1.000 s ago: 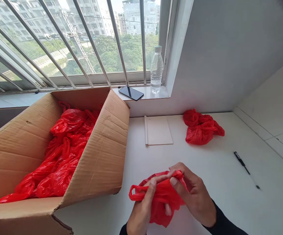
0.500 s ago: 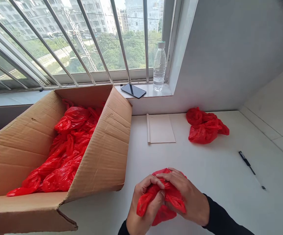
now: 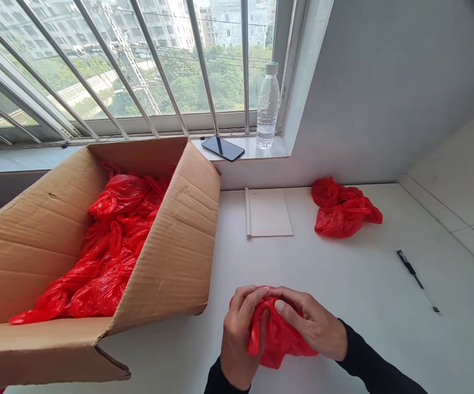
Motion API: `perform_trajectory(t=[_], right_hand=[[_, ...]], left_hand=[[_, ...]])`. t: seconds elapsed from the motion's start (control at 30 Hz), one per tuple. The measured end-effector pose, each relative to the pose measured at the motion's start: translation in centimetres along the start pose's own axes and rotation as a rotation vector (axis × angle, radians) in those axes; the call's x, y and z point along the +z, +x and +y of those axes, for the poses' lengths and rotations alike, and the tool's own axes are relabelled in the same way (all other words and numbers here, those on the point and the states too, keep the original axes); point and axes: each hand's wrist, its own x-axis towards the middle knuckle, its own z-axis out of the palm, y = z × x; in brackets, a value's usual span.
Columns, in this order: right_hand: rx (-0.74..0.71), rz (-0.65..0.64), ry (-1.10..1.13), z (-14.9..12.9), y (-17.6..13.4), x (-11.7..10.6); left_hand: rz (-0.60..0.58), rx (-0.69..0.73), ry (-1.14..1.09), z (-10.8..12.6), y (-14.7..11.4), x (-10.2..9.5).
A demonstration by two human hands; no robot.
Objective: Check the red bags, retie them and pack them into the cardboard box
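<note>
Near the front edge of the white table, a crumpled red plastic bag (image 3: 280,345) is bunched between both hands. My left hand (image 3: 243,328) wraps round its left side, fingers curled over the top and the thumb pressed into the folds. On the right side, my right hand (image 3: 308,323) grips it with bent fingers, the thumb lying on the upper folds. Whatever the bag holds inside, if anything, is hidden. To the left stands an open cardboard box (image 3: 179,235) with several red plastic bags (image 3: 113,246) heaped in it.
Another red plastic bag (image 3: 343,210) lies at the back of the table. A thin pale notebook (image 3: 270,212) rests left of it, and a black-capped pen (image 3: 413,273) lies to the right. On the windowsill are a phone (image 3: 223,148) and a water bottle (image 3: 268,109).
Both hands have shifted their hold on the bag; the left fingers now reach over its top. The bag has turned and its lower part spreads to the right. The view has tilted slightly.
</note>
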Motion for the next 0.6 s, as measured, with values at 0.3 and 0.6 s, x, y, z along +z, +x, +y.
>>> perform_trajectory(t=[0.3,0.6], right_hand=[[0.03,0.107,0.147,0.3,-0.1,-1.0],[0.024,-0.044,-0.04,0.0,0.0,-0.8]], left_hand=[[-0.128,0.03,0.107,-0.9,-1.5,-0.5],[-0.098,0.098,0.13,-1.4,-1.5,-0.1]])
